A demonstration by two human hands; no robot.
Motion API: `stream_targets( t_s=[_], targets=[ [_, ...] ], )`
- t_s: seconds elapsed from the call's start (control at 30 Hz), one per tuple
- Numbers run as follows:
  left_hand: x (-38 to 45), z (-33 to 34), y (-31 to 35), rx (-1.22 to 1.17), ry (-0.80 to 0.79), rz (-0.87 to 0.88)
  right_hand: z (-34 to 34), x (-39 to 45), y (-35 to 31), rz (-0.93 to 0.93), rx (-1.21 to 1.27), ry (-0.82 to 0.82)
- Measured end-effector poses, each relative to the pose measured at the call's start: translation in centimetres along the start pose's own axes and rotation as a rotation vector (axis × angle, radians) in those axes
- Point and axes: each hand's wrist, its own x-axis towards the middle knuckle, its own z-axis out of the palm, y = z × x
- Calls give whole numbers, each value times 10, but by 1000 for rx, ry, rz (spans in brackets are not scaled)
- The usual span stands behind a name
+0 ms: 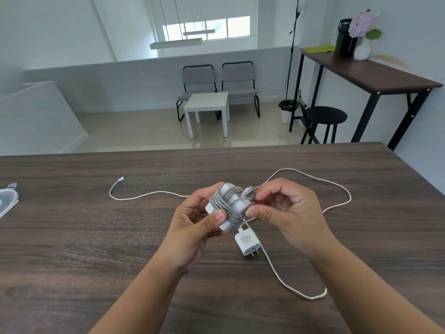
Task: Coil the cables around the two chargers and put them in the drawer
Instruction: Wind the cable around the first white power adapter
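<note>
A white charger (226, 203) with grey cable wound several times around it is held above the dark wooden table (96, 237). My left hand (192, 225) grips it from the left, thumb on its front. My right hand (281, 208) pinches the cable's end at the charger's right side. A second white charger (246, 241) lies flat on the table just below, prongs toward me. Its long white cable (337, 189) sprawls loose across the table in wide loops, with its plug end (121, 179) at the left. No drawer is in view.
A grey-white object (7, 201) lies at the table's left edge. Beyond the table's far edge are a small white side table (207, 104), two grey chairs (219, 80), a black stool (325, 116) and a tall dark console table (373, 75).
</note>
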Motion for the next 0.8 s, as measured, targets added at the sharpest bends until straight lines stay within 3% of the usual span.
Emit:
stream_targets(
  t_s=[0.17, 0.53, 0.8],
  targets=[
    [-1, 1, -1, 5, 57, 31, 1, -10, 4, 72, 18, 58],
    [-1, 3, 1, 66, 17, 128, 14, -13, -11, 138, -84, 114],
    [0, -4, 7, 245, -47, 278, 19, -14, -27, 363, 107, 191]
  ],
)
